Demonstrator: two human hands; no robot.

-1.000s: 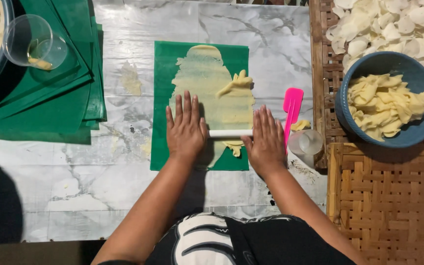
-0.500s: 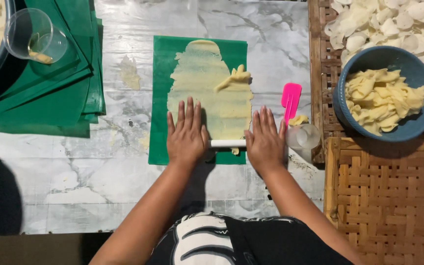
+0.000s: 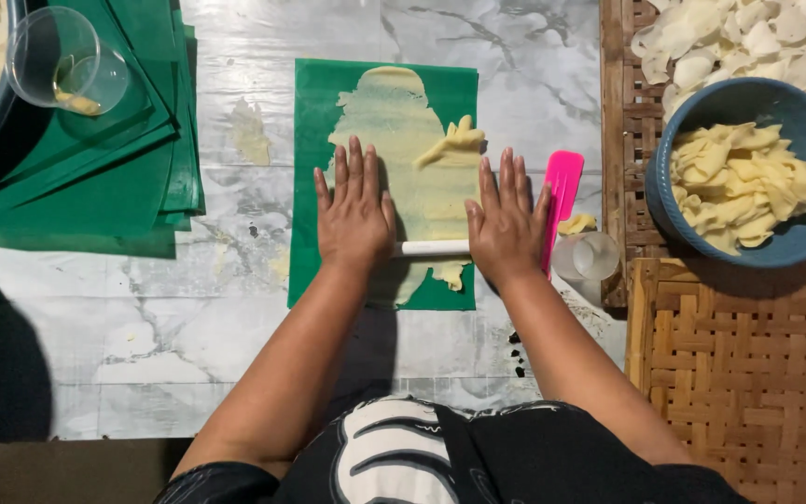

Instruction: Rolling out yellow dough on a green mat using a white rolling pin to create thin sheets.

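A thin sheet of pale yellow dough (image 3: 394, 131) lies spread on a green plastic sheet (image 3: 314, 271) on the marble table. A white rolling rod (image 3: 431, 248) lies across the near end of the dough. My left hand (image 3: 354, 207) presses flat on the rod's left end, fingers apart. My right hand (image 3: 507, 220) presses flat on its right end. A folded lump of dough (image 3: 454, 142) sits at the sheet's right edge, just beyond my right fingertips.
A pink scraper (image 3: 560, 201) and a small clear cup (image 3: 588, 257) lie right of my right hand. A blue bowl (image 3: 701, 112) holds dough scraps on a woven tray (image 3: 739, 373). Stacked green sheets (image 3: 95, 205) and a clear plastic cup (image 3: 62, 61) sit at left.
Both hands have rolled the white rod a little away from me, up over the dough sheet. The rest has stayed put.
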